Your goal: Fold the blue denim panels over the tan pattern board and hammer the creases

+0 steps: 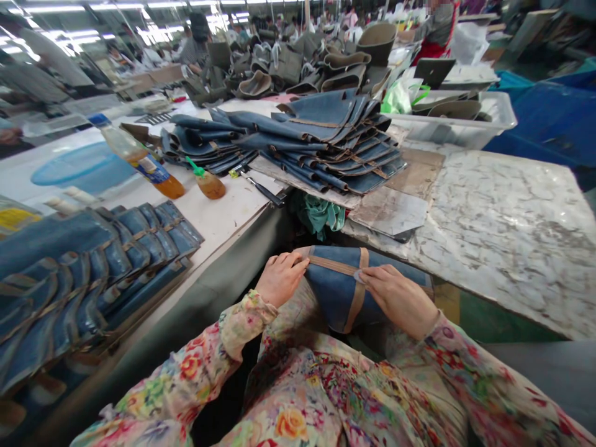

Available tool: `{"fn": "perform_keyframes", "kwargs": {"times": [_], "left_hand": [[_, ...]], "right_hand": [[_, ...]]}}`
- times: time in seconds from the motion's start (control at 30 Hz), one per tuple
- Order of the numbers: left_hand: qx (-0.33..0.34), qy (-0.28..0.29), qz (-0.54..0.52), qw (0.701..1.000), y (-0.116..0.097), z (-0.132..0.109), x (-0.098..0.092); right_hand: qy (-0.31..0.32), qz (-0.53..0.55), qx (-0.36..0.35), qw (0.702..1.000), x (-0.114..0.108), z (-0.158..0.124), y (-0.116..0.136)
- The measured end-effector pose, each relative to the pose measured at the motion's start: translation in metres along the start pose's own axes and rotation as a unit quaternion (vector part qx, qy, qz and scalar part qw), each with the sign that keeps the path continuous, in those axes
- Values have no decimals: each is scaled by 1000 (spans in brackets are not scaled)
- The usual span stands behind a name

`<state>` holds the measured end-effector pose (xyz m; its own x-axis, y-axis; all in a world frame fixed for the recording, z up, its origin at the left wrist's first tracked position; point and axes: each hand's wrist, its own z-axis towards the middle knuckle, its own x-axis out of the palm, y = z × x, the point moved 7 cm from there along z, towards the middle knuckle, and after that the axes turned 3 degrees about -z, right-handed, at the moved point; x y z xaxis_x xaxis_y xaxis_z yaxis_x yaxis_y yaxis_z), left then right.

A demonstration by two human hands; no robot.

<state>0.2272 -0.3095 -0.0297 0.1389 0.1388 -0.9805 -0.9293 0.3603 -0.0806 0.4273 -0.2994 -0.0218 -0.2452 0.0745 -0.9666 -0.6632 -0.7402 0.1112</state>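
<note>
A blue leather-like panel with crossing tan strips lies over the lap, its far side near the table edge. My left hand has its fingers closed at the panel's left corner, at the end of a tan strip. Over the panel's right half, my right hand pinches a small pale, flat, rounded piece. That piece rests against the spot where the tan strips cross; its exact kind is too small to make out. The right hand's lower fingers are partly hidden.
Blue panels are piled ahead, and more overlap at left. A bottle of amber liquid, a small green-tipped squeeze bottle and a black-handled tool stand or lie between. A white bin is at right.
</note>
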Motion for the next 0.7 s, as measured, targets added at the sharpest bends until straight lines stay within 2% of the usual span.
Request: {"fn": "perform_keyframes", "kwargs": {"times": [0.1, 0.2, 0.27, 0.37, 0.47, 0.6, 0.7], "left_hand": [[33, 11, -44, 998, 5, 6, -2], [32, 0, -106, 994, 30, 26, -15], [-44, -37, -123, 991, 66, 46, -31], [-216, -78, -92, 969, 129, 79, -49], [-324, -80, -90, 938, 170, 109, -50], [-353, -66, -120, 925, 189, 134, -37], [-317, -62, -149, 934, 194, 134, -38]], "right_hand": [[-23, 27, 7, 999, 3, -3, 0], [-45, 44, 16, 998, 7, -7, 1], [-62, 52, 23, 996, 9, -10, 2], [-85, 60, 33, 994, 12, -14, 3], [-95, 65, 43, 992, 14, -14, 3], [-100, 70, 45, 991, 12, -13, 1], [-96, 74, 52, 991, 10, -19, -2]]}}
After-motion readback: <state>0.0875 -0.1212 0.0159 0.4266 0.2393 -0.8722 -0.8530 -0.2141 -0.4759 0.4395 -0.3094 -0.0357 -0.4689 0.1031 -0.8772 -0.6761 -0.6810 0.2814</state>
